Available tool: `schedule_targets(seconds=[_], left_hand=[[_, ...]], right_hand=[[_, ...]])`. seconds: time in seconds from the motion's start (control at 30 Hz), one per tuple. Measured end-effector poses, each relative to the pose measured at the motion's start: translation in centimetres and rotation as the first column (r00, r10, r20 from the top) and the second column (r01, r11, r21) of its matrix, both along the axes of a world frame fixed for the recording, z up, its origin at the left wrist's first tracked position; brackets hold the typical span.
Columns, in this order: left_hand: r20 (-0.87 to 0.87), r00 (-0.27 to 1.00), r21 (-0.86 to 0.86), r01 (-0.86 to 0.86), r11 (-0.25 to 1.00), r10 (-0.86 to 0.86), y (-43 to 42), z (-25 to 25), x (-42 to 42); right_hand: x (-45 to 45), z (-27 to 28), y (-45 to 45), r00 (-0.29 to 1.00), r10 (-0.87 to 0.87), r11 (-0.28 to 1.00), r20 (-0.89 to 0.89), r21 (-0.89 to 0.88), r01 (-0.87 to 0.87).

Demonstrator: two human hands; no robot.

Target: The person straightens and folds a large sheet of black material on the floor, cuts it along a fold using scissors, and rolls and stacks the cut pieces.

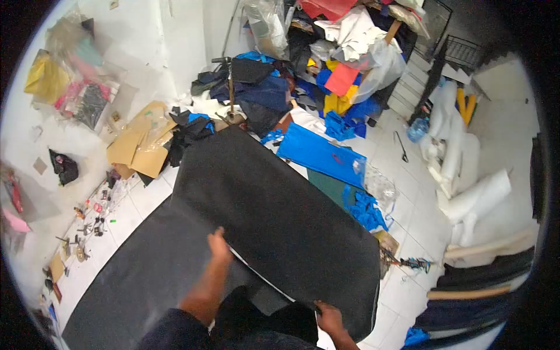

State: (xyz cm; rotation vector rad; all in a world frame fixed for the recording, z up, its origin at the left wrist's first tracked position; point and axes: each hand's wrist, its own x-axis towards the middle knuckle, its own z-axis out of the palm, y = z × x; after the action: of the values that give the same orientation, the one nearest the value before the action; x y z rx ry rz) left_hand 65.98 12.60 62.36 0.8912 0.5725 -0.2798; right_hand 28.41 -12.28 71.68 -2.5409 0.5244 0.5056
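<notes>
A large black sheet (274, 204) lies across the floor, with a duller dark grey sheet (140, 268) to its left and below. Between them runs a thin white edge (262, 274). My left hand (219, 248) is at the upper end of that edge, its fingers together; what it grips, if anything, is hidden. Near the lower end, my right hand (328, 315) has its fingers closed on the black sheet's near edge. Both hands are apart, with the white edge between them.
Fabric scraps (251, 87) heap up at the back. A blue sheet (324, 153) lies beyond the black one. Brown cardboard (140, 143) and small tools (79, 248) are at left. White rolls (452, 140) and dark fabric rolls (466, 312) are at right.
</notes>
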Motion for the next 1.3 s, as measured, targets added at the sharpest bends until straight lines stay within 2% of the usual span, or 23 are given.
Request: schedule_targets(seconds=[0.07, 0.1, 0.17, 0.2, 0.23, 0.27, 0.3, 0.33, 0.37, 0.5, 0.57, 0.63, 0.67, 0.73, 0.77, 0.87, 0.9, 0.97, 1.0, 1.07, 1.17, 1.2, 1.3], left_hand=[[-0.173, 0.985, 0.269, 0.075, 0.960, -0.028, 4.6, 3.3, 3.0], [-0.172, 0.984, 0.262, 0.090, 0.961, -0.045, 6.2, 3.8, 3.4], [-0.164, 0.984, 0.484, 0.021, 0.875, 0.067, 9.0, 4.5, 3.7], [-0.161, 0.985, 0.471, 0.024, 0.882, 0.060, 10.4, 4.8, 3.2], [-0.103, 0.995, 0.609, 0.066, 0.790, -0.003, 12.2, 4.7, 2.2], [-0.053, 0.996, 0.737, 0.087, 0.671, -0.072, 14.3, 4.4, 1.2], [-0.045, 0.997, 0.736, 0.080, 0.672, -0.070, 17.0, 3.6, -0.1], [0.040, 0.989, 0.741, 0.064, 0.668, -0.139, 19.7, 2.9, -1.7], [0.124, 0.970, 0.747, 0.048, 0.663, -0.210, 22.0, 2.5, -3.0], [0.146, 0.949, 0.824, 0.039, 0.566, -0.279, 32.5, 2.7, -9.2], [0.063, 0.945, 0.862, 0.111, 0.495, -0.321, 37.9, 1.3, -11.1], [0.017, 0.926, 0.870, 0.173, 0.461, -0.378, 42.4, 1.7, -13.1], [-0.024, 0.916, 0.860, 0.223, 0.458, -0.400, 44.3, 2.3, -13.9], [-0.006, 0.913, 0.897, 0.185, 0.401, -0.409, 48.6, 3.1, -16.2], [0.031, 0.921, 0.920, 0.125, 0.371, -0.387, 50.3, 3.5, -16.8], [0.028, 0.914, 0.899, 0.154, 0.409, -0.406, 54.6, 8.8, -20.4], [0.031, 0.902, 0.902, 0.160, 0.400, -0.431, 56.7, 7.5, -20.1], [-0.031, 0.880, 0.995, 0.074, 0.072, -0.474, 61.7, 4.3, -19.3], [-0.032, 0.870, 0.995, 0.076, 0.070, -0.491, 63.5, 3.4, -19.3], [0.050, 0.814, 0.974, 0.089, 0.210, -0.579, 67.9, 2.5, -19.6], [0.004, 0.802, 0.990, 0.080, 0.114, -0.597, 74.2, 2.2, -20.6], [-0.003, 0.808, 0.988, 0.093, 0.122, -0.589, 76.9, 0.8, -20.4], [-0.026, 0.814, 0.969, 0.162, 0.184, -0.580, 83.1, 2.8, -24.6]], right_hand=[[-2.2, 1.3, 2.9, 0.975, -0.040, 0.996, 0.219, -0.063, 0.055], [-3.2, 1.8, 4.6, 0.974, -0.054, 0.995, 0.220, -0.070, 0.071], [-4.9, 1.9, 7.5, 0.980, -0.103, 0.994, 0.172, -0.025, 0.108], [-6.2, 1.3, 9.0, 0.980, -0.123, 0.992, 0.158, 0.014, 0.123], [-7.5, 0.7, 10.5, 0.979, -0.124, 0.992, 0.160, 0.004, 0.125], [-8.1, 0.4, 12.6, 0.986, -0.168, 0.986, -0.023, 0.013, 0.168], [-9.0, -0.2, 14.9, 0.958, -0.202, 0.978, -0.204, 0.018, 0.210], [-11.3, -2.0, 16.8, 0.982, -0.167, 0.977, -0.093, 0.119, 0.177], [-12.8, -2.9, 19.1, 0.979, -0.172, 0.972, -0.111, 0.142, 0.187], [-17.9, -7.7, 27.8, 0.982, -0.144, 0.976, -0.122, 0.145, 0.162], [-20.7, -9.6, 33.8, 0.978, -0.169, 0.966, -0.124, 0.176, 0.190], [-23.5, -10.7, 39.5, 0.980, -0.194, 0.974, 0.050, 0.131, 0.186], [-24.7, -11.3, 42.5, 0.973, -0.227, 0.965, 0.050, 0.150, 0.217], [-28.0, -12.5, 48.8, 0.953, -0.212, 0.976, 0.215, -0.009, 0.219], [-29.3, -12.7, 51.6, 0.947, -0.236, 0.970, 0.218, -0.003, 0.242], [-31.6, -12.5, 59.1, 0.937, -0.274, 0.962, 0.218, 0.071, 0.265], [-31.8, -10.4, 61.8, 0.910, -0.328, 0.943, 0.251, 0.041, 0.329], [-32.0, -8.5, 67.0, 0.870, -0.404, 0.909, 0.283, 0.018, 0.416], [-32.3, -8.4, 69.4, 0.867, -0.420, 0.889, 0.269, -0.073, 0.453], [-32.9, -9.2, 73.8, 0.858, -0.451, 0.855, 0.245, -0.157, 0.494], [-33.7, -10.7, 81.2, 0.869, -0.483, 0.860, 0.103, -0.128, 0.494], [-33.9, -10.3, 83.4, 0.846, -0.519, 0.838, 0.124, -0.122, 0.532], [-36.0, -10.1, 89.0, 0.840, -0.525, 0.815, 0.137, -0.204, 0.542]])
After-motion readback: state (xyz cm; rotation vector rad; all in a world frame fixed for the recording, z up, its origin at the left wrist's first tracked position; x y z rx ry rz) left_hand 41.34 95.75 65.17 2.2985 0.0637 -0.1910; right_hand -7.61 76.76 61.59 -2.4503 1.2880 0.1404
